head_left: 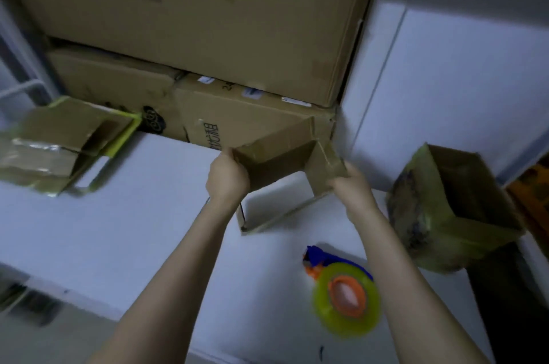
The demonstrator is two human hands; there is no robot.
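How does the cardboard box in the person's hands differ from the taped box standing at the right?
The held box is bare brown cardboard; the right box carries yellow-green tape along its edges. The held box is tilted, gripped by the left hand and right hand; the right box stands alone, untouched. Both are open cardboard boxes.

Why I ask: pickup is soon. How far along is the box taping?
Done: the right box and the left box already carry green tape. In hand: the left hand and right hand grip the bare box, no tape on it, the table showing through it. Left: probably taping it with the tape dispenser lying nearby.
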